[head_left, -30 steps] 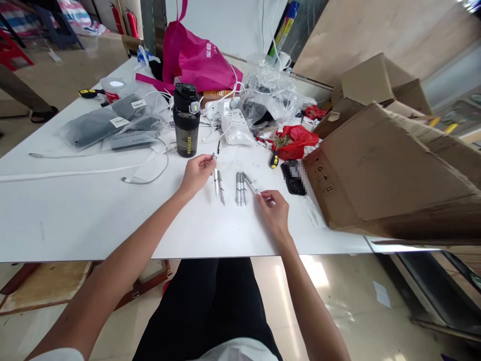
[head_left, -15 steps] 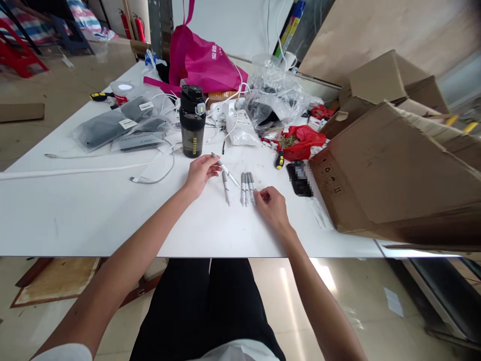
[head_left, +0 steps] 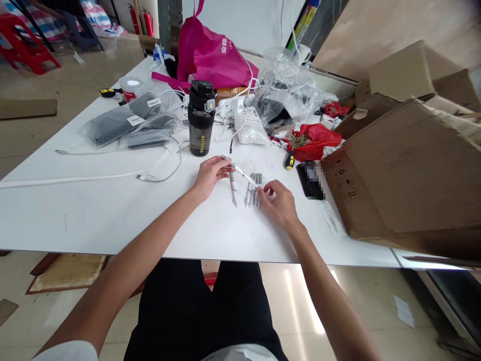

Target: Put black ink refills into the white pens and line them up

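My left hand [head_left: 210,178] pinches the grey end of a white pen [head_left: 242,173], held slanting down to the right above the table. At the pen's lower end are the closed thumb and fingertips of my right hand [head_left: 281,204], which seem to grip its tip. Beneath, several more grey-and-white pens [head_left: 253,196] lie side by side in a row, partly covered by the held pen. One separate pen [head_left: 233,191] rests to the left of that row.
Behind my left hand stands a dark bottle [head_left: 202,118]. A large cardboard box [head_left: 406,175] fills the right side, with a black phone [head_left: 310,181] and a yellow-black screwdriver [head_left: 289,160] before it. Cables, bagged items [head_left: 116,123] and a pink bag [head_left: 221,55] occupy the back.
The held pen has come to lie over the row, its lower end now at my right fingertips. My right hand has lifted slightly from the row's right edge. The view has shifted a little.
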Available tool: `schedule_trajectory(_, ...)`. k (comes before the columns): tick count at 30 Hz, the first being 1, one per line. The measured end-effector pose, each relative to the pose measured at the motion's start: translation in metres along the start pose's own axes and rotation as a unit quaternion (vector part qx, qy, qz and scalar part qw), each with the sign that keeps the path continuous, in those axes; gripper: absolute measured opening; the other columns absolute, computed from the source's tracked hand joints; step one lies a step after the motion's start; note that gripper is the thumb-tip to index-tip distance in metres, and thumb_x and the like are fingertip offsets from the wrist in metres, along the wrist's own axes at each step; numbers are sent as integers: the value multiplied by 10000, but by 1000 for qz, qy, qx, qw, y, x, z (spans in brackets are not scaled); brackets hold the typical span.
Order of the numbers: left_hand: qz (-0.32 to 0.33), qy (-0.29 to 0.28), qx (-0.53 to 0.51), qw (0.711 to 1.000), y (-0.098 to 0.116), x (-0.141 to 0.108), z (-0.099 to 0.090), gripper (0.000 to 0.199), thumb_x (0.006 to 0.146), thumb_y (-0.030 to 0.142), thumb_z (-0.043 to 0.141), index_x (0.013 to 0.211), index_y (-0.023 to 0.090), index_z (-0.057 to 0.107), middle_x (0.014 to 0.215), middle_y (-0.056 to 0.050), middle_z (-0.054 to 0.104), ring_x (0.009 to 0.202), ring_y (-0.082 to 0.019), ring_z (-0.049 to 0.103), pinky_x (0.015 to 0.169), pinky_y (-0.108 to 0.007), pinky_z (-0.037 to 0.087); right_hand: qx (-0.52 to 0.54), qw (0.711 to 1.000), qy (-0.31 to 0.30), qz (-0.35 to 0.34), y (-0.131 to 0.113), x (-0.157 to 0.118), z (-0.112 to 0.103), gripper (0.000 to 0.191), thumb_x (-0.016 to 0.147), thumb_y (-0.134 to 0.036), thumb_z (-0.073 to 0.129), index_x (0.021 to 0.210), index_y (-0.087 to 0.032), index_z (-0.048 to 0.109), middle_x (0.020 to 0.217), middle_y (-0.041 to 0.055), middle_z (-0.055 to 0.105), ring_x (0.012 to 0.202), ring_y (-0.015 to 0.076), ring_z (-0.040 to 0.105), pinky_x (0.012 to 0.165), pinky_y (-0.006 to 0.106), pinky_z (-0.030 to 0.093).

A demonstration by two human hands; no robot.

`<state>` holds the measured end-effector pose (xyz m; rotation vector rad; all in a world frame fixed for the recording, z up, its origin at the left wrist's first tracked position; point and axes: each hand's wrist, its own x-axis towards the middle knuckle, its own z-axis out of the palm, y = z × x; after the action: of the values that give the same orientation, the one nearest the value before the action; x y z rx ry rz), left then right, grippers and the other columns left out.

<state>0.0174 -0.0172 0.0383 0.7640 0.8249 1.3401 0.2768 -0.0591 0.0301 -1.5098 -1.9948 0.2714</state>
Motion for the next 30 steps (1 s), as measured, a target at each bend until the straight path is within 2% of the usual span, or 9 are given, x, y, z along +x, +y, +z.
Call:
schedule_trajectory(5, 16, -29, 25, 999, 0, -4, 3, 242, 797, 321, 861, 949, 161, 763, 1016, -92, 822, 1010, -221, 799, 913, -320, 572, 75, 990, -18, -119, -19, 36, 1, 384, 1028, -556, 672, 1259, -252, 631, 1140, 98, 734, 964, 258, 678, 823, 373, 485)
schedule_trajectory(9, 33, -46, 35, 998, -1, -4, 3, 269, 815, 333, 877, 1004, 167, 781, 1048, -85, 817, 1060, -223, 784, 1016, -361, 574, 111, 980, -90, -137, -38, 69, 12, 385, 1124, -584, 483, 1228, -249, 643, 879, 42, 727, 730, 217, 629, 734, 346, 448)
schedule_trajectory(12, 47, -30, 54, 997, -1, 0, 0, 304, 855, 398, 869, 1063, 192, 786, 1095, -78, 808, 1175, -246, 759, 1057, -374, 568, 129, 975, -91, -158, -44, 79, 24, 474, 1146, -631, 378, 1102, -245, 649, 874, 56, 712, 712, 210, 599, 725, 338, 423)
schedule_trajectory(14, 60, -24, 70, 995, -1, 1, -2, 325, 895, 465, 847, 1092, 213, 789, 1207, -86, 799, 1293, -271, 718, 1073, -380, 565, 120, 976, -84, -161, -40, 78, 30, 507, 1142, -662, 352, 1029, -249, 623, 823, 46, 671, 681, 203, 557, 693, 332, 388)
schedule_trajectory(17, 67, -64, 87, 992, -1, -1, 0, 357, 943, 523, 814, 1151, 233, 799, 1344, -102, 778, 1398, -301, 668, 1109, -410, 558, 102, 978, -104, -146, -30, 69, 34, 489, 1144, -653, 348, 989, -254, 586, 678, -8, 549, 569, 174, 441, 627, 322, 311)
schedule_trajectory(19, 60, -95, 83, 990, -1, -5, 5, 384, 961, 521, 809, 1225, 242, 793, 1348, -107, 786, 1409, -308, 670, 1152, -445, 544, 102, 978, -112, -145, -25, 63, 35, 462, 1151, -623, 356, 996, -251, 583, 642, -26, 503, 532, 159, 382, 611, 318, 285)
schedule_trajectory(22, 39, -88, 79, 992, -4, -9, 11, 443, 970, 557, 797, 1299, 262, 763, 1320, -100, 799, 1383, -307, 691, 1162, -476, 553, 103, 976, -112, -157, -23, 57, 35, 457, 1164, -583, 335, 1042, -236, 608, 642, -27, 491, 525, 150, 369, 605, 312, 278)
schedule_trajectory(26, 54, -45, 113, 991, -6, -9, 11, 392, 931, 597, 827, 1101, 245, 793, 1167, -88, 823, 1246, -292, 753, 1080, -449, 604, 91, 975, -123, -158, -27, 54, 39, 514, 1175, -592, 290, 1231, -215, 634, 645, -20, 517, 524, 153, 402, 582, 297, 266)
schedule_trajectory(30, 88, -6, 159, 983, -1, -7, 9, 380, 866, 596, 889, 949, 234, 810, 1017, -78, 828, 1124, -285, 789, 966, -426, 631, 87, 976, -129, -155, -31, 51, 43, 583, 1177, -633, 223, 1194, -209, 623, 648, -2, 549, 517, 149, 419, 572, 289, 259)
